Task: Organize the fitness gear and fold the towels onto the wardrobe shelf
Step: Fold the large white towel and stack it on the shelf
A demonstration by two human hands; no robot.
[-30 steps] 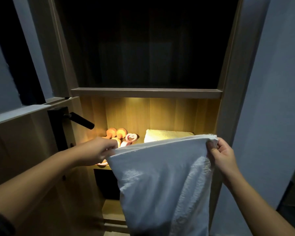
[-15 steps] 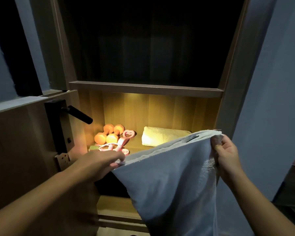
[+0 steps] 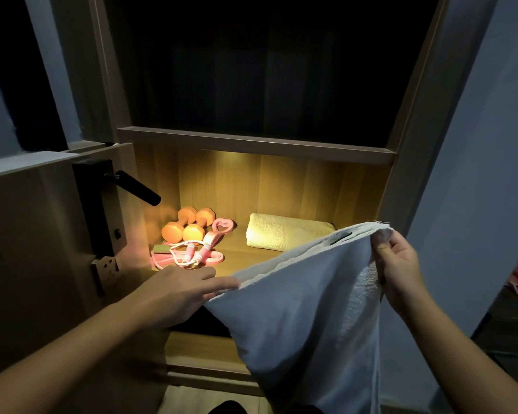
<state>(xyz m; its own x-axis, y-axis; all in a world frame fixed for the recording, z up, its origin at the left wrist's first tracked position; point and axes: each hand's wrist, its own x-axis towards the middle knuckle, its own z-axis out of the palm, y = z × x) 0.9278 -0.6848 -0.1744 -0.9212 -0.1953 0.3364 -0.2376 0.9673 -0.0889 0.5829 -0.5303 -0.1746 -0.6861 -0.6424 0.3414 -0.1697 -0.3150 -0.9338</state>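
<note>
**A:** Head view first: where is the white towel [image 3: 305,318]?

**B:** It hangs in the lower right of the frame, in front of the wardrobe. Its top edge runs from centre left up to the right, and the cloth drops to the bottom edge of the frame.

**A:** And the person's hands?

**B:** The right hand [image 3: 398,267] pinches the towel's upper right corner, with thumb and curled fingers bunching the cloth. The left hand [image 3: 180,291] lies over the upper left corner with its fingers nearly straight and close together. The thumb is hidden under the cloth, so one cannot tell whether that hand pinches or only rests there.

**A:** What lies on the lit shelf [image 3: 245,258]?

**B:** A folded towel [image 3: 284,234] lies at centre right, partly behind the held towel's top edge. At centre left sit two orange dumbbells [image 3: 189,224] side by side. Just in front of them is a pink jump rope [image 3: 192,252] in a loose coil, and a pink heart-shaped loop [image 3: 222,227] lies just right of the dumbbells.

**A:** Anything else?

**B:** A black door handle [image 3: 138,188] juts out at mid left, and the compartment above the shelf is dark.
</note>
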